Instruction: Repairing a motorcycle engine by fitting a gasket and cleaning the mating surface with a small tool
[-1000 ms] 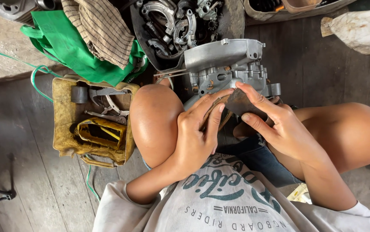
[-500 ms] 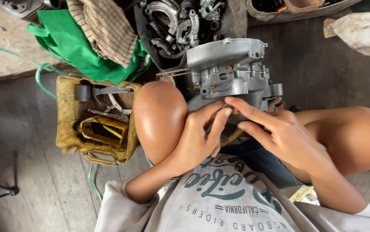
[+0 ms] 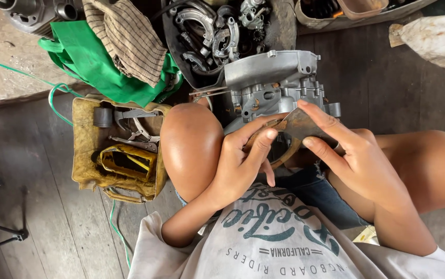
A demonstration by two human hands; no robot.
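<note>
- The person sits on a plank floor (image 3: 41, 227) with knees drawn up, and the grey cast-metal engine case (image 3: 274, 82) is wedged between the knees at 12 o'clock of the lap, probably so that the legs steady it and both hands stay free
- The left hand (image 3: 240, 163) comes in from 7 o'clock; its thumb and forefinger pinch the left edge of a thin, rusty brown flat piece (image 3: 302, 126), seemingly a gasket or scrap of sheet, with the other fingers curled under
- The right hand (image 3: 359, 157) comes from 4 o'clock, fingers held together and laid flat along the piece's right edge, thumb below; the two-sided grip seems to hold the piece square against the case's lower face
- At 9 o'clock of the left knee lies an open, worn yellow tool pouch (image 3: 85, 170) with pliers and a dark socket inside, within arm's reach
- At 11 o'clock a green cloth bag (image 3: 90, 67) sits under a striped rag (image 3: 126, 39)
- At 12 o'clock, just behind the case, a dark tray (image 3: 279, 26) holds loose metal clamps and gears
- A pale sack (image 3: 434, 41) lies at 2 o'clock, well apart
</note>
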